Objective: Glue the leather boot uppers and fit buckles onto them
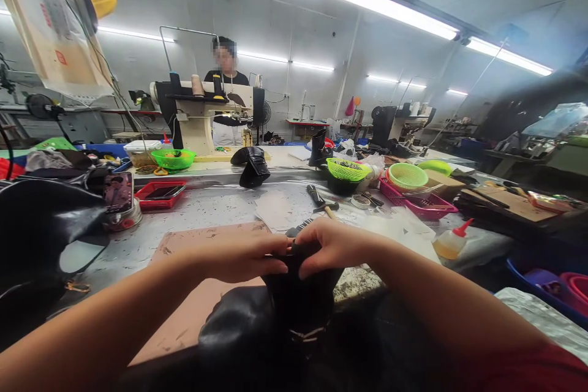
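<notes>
At the front edge of the table, both hands grip the top edge of a black leather boot upper [301, 291]. My left hand [250, 254] pinches that edge from the left, thumb on the near side and fingers behind. From the right, my right hand [326, 245] curls over the same edge with thumb and fingers closed on it. The two hands are nearly touching. The upper's lower part falls into dark shadow. Beneath it on the table lies a pinkish-brown board [184, 282]. A hammer [321, 201] rests beyond my right hand.
Glossy black leather [41, 226] is heaped at left beside a phone [118, 193] and red tray [160, 195]. A glue bottle [452, 239] and pink basket [418, 199] stand right. Behind are another black leather piece [255, 168], a sewing machine [206, 110] and a person [229, 76].
</notes>
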Tool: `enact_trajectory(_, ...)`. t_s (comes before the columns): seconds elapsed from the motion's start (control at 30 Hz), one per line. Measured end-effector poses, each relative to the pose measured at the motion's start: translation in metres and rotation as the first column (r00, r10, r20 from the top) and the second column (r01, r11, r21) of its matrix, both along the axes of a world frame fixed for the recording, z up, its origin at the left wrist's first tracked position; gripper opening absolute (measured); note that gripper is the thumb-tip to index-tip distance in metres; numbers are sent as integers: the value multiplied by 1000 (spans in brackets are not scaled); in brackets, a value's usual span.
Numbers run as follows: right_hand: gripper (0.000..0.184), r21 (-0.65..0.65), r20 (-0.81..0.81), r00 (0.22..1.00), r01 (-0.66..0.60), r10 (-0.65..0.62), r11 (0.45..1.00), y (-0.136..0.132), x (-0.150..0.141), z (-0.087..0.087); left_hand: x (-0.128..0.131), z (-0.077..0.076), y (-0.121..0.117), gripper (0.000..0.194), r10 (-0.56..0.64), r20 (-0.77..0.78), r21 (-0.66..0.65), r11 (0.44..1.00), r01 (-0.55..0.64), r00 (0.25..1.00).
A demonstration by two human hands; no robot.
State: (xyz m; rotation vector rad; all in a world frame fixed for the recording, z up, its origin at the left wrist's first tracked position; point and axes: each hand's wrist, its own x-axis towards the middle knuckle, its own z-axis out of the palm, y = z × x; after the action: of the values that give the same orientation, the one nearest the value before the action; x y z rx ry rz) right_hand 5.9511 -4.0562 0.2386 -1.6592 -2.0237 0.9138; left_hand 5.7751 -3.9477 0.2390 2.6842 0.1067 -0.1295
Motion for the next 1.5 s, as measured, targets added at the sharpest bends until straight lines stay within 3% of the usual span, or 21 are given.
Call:
enact_trajectory(0.17, 12, 25, 57, 987, -149, 147, 989, 2, -1, 6, 6, 1, 2, 20, -92, 98, -48, 994, 97, 991)
enact_trajectory(0.27, 11, 49, 145, 969, -207, 198, 977, 4, -2, 6, 9, 1, 0, 18, -97, 142, -4, 995, 99, 985)
enact_trajectory(0.43, 12, 123, 71, 995, -77, 68, 989, 4, 3, -4, 7, -1, 2, 10, 8, 273, 112, 993, -40, 962)
enact_trajectory(0.67, 13, -44, -59, 991, -126, 123, 991, -1, 8, -5, 0, 0, 0, 17, -42, 324, 111, 994, 6, 945)
enact_trajectory(0.77, 8, 63, -5, 996, -88, 89, 994, 0, 5, -7, 2, 1, -2, 18, -14, 347, 89, 996, -18, 938)
enact_trajectory(0.87, 16, 124, 23, 999, -42, 39, 991, 2, 3, -11, 5, 1, -1, 17, -60, 360, 84, 996, 32, 931)
enact_trajectory(1.07, 18, 78, 12, 976, -216, 216, 973, 3, 6, -7, 8, -1, 9, 14, -54, 289, 62, 997, 38, 956)
enact_trajectory(1.2, 22, 72, 104, 977, -193, 185, 979, 4, 5, -5, 9, -3, 9, 15, -56, 299, 61, 997, 39, 953)
enact_trajectory(1.33, 18, 160, 88, 996, 3, -18, 987, 6, 2, -7, 11, -11, 4, 9, 54, 522, 64, 993, -103, 851)
enact_trajectory(1.43, 12, 222, -53, 998, 34, -22, 975, 7, 5, -9, 10, -21, 7, 20, 179, 675, -6, 972, -237, 716)
enact_trajectory(1.5, 9, 256, -77, 997, 20, 0, 967, 7, 8, -9, 8, -28, 10, 19, 244, 699, -84, 962, -261, 673)
